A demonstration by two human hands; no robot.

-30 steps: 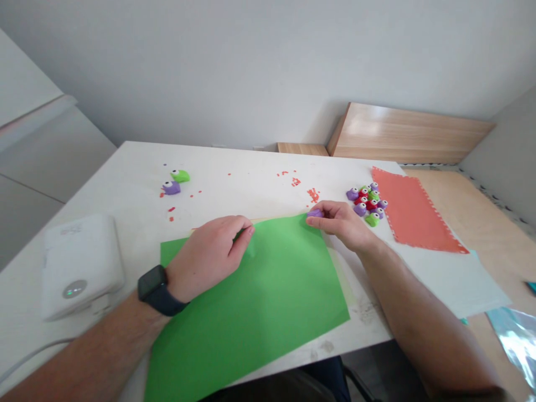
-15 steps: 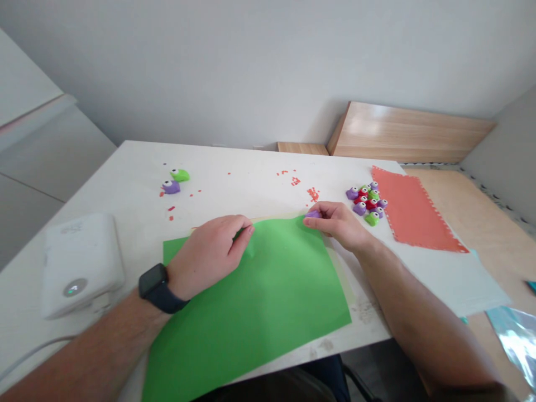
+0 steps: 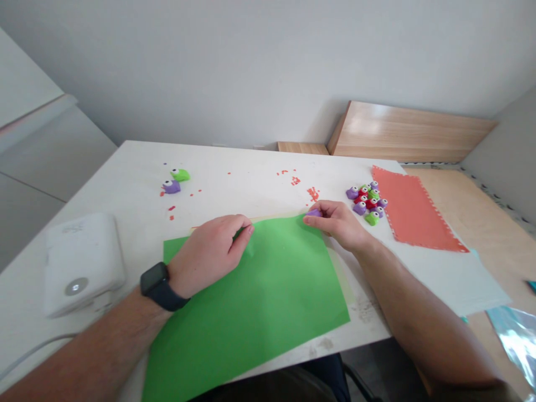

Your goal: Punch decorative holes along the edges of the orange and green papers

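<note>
A green sheet of paper [image 3: 259,290] lies across the front of the white table, over a paler sheet whose edge shows on the right. My left hand [image 3: 215,245], with a dark watch on the wrist, is closed in a pinch at the green sheet's far edge. At the far right corner, my right hand [image 3: 335,223] grips a small purple paper punch [image 3: 314,213] between thumb and fingers, right at the paper's edge. Most of the punch is hidden by the fingers, as is whether paper sits inside it.
Several purple, red and green punches with eyes [image 3: 368,204] cluster at right, beside an orange sheet [image 3: 414,209] with notched edges. A purple punch [image 3: 171,186] and a green one [image 3: 181,175] lie far left. Orange paper bits [image 3: 312,194] are scattered about. A white device [image 3: 81,262] stands at left.
Both hands keep their holds and have hardly moved. The light on the white device has turned from green to white.
</note>
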